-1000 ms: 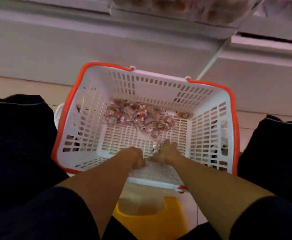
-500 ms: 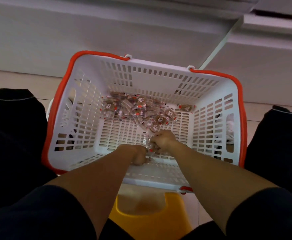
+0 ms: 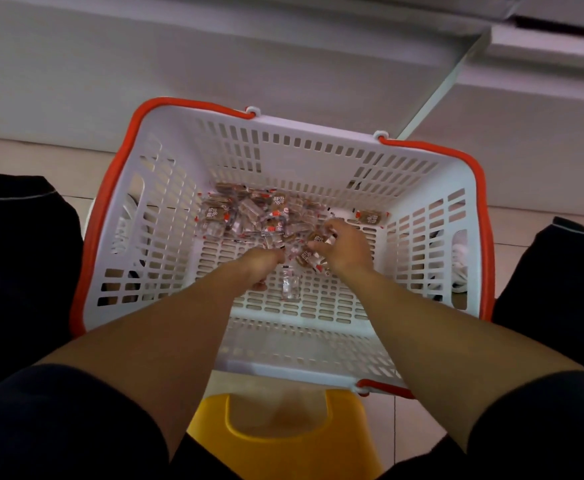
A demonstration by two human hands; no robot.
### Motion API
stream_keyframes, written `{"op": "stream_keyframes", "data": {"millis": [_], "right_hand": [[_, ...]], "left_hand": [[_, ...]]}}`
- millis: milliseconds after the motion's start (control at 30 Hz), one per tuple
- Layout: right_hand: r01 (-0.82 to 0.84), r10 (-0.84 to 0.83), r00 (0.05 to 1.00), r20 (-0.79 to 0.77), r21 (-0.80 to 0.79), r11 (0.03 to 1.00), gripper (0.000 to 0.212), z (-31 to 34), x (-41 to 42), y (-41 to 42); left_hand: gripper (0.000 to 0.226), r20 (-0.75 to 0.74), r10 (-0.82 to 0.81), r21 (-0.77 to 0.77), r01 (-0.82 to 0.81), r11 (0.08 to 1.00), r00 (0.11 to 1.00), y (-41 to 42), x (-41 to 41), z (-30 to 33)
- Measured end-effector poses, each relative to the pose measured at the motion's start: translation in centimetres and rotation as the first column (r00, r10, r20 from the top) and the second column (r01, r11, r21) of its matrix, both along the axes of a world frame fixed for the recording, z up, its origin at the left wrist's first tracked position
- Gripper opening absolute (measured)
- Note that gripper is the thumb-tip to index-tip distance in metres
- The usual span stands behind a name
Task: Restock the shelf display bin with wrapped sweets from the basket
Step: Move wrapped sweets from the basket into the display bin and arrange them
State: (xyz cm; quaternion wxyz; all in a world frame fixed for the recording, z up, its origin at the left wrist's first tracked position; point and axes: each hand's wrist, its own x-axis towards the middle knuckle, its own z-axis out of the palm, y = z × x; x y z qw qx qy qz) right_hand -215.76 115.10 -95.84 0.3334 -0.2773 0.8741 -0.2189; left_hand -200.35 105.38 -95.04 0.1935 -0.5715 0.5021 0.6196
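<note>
Reaching over the yellow stool [image 3: 283, 441], I have both hands down in the basket [image 3: 318, 355]. My left hand [image 3: 261, 268] is curled, contents unclear; my right hand [image 3: 344, 249] grips wrapped sweets [image 3: 249, 213] off the near edge of the pile, gathering a handful for the bin.

Both hands [image 3: 304, 258] among wrapped sweets [image 3: 249, 213] inside white basket [image 3: 318, 150].

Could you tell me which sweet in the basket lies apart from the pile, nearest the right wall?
The lone brown sweet by the far right corner of the basket. It lies off by itself, right of the right hand, while the rest cluster in the pile.
</note>
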Motion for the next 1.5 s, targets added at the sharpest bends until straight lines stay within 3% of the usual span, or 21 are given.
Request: {"op": "stream_keyframes", "data": {"millis": [133, 200, 267, 333, 400, 467, 567, 700, 867, 967, 1033, 1067, 1167, 1267, 1333, 1500], "right_hand": [[-0.096, 0.089, 0.994, 0.061, 0.131, 0.987, 0.012, -0.3, -0.6, -0.5], [-0.078, 0.062, 0.991, 0.117, 0.135, 0.988, 0.018, -0.1, -0.8, -0.5], [-0.177, 0.134, 0.958, 0.253, 0.154, 0.972, 0.013, 1.0, -1.5, -0.8], [-0.37, 0.288, 0.87, 0.4, 0.142, 0.918, 0.01, 3.2, -2.5, -1.5], [-0.478, 0.383, 0.807, 0.45, 0.116, 0.871, 0.013, 6.0, -3.2, -2.5], [-0.497, 0.429, 0.801, 0.418, 0.064, 0.865, 0.017, 8.7, -3.5, -3.4], [-0.477, 0.448, 0.814, 0.37, -0.017, 0.879, 0.021, 12.8, -3.9, -3.5], [-0.505, 0.505, 0.795, 0.337, -0.093, 0.858, 0.016, 18.5, -3.9, -3.1], [-0.629, 0.647, 0.757, 0.092, -0.165, 0.759, 0.021, 26.7, -2.6, -3.0], [-0.445, 0.517, 0.856, 0.025, -0.473, 0.76, 0.011, 32.2, -1.8, -2.8], [-0.287, 0.368, 0.929, -0.036, -0.697, 0.657, 0.019, 35.4, -1.2, -2.7], [-0.287, 0.318, 0.942, -0.108, -0.751, 0.595, 0.023, 36.7, -0.8, -2.6], [-0.332, 0.179, 0.943, -0.28, -0.812, 0.479, 0.034, 39.4, 0.2, -2.1], [-0.363, 0.023, 0.917, -0.398, -0.808, 0.464, 0.048, 40.3, 0.2, -2.2], [-0.28, -0.028, 0.944, -0.33, -0.841, 0.462, 0.056, 40.3, 0.2, -2.9], [-0.076, -0.138, 0.977, -0.16, -0.875, 0.479, 0.069, 40.4, 0.3, -5.3]], "left_hand": [[0.031, -0.035, 0.185, 0.015, -0.185, 0.983, 0.982, 0.2, -0.5, 0.4], [0.024, -0.046, 0.257, 0.069, -0.254, 0.965, 0.965, 0.2, -0.5, 0.8], [0.023, -0.05, 0.293, 0.117, -0.286, 0.951, 0.955, -0.2, -0.4, 1.5], [0.044, -0.07, 0.235, 0.186, -0.219, 0.958, 0.969, -1.0, -0.6, 2.4], [0.056, -0.136, 0.079, 0.298, -0.035, 0.954, 0.988, -1.6, -1.1, 3.7], [0.055, -0.255, 0.0, 0.422, 0.111, 0.9, 0.967, -1.9, -1.7, 5.4], [0.053, -0.422, 0.047, 0.527, 0.203, 0.825, 0.905, -2.8, -2.2, 8.3], [0.057, -0.472, 0.045, 0.538, 0.247, 0.806, 0.881, -3.4, -2.3, 13.2], [0.023, -0.557, 0.098, 0.52, 0.255, 0.815, 0.825, -3.5, -1.4, 20.2], [0.034, -0.628, 0.085, 0.498, 0.316, 0.807, 0.773, -4.8, -1.0, 26.1], [0.039, -0.692, 0.054, 0.452, 0.373, 0.81, 0.72, -5.3, -1.3, 30.7], [0.04, -0.723, 0.052, 0.44, 0.401, 0.804, 0.689, -5.5, -1.4, 32.9], [0.042, -0.8, 0.07, 0.418, 0.471, 0.777, 0.596, -5.3, -1.8, 38.0], [0.043, -0.815, -0.023, 0.26, 0.401, 0.878, 0.579, -4.4, -1.8, 40.0], [0.041, -0.812, -0.038, 0.193, 0.329, 0.925, 0.582, -4.1, -1.8, 40.0], [0.038, -0.827, -0.005, 0.222, 0.335, 0.916, 0.562, -3.7, -3.0, 39.5]]}}
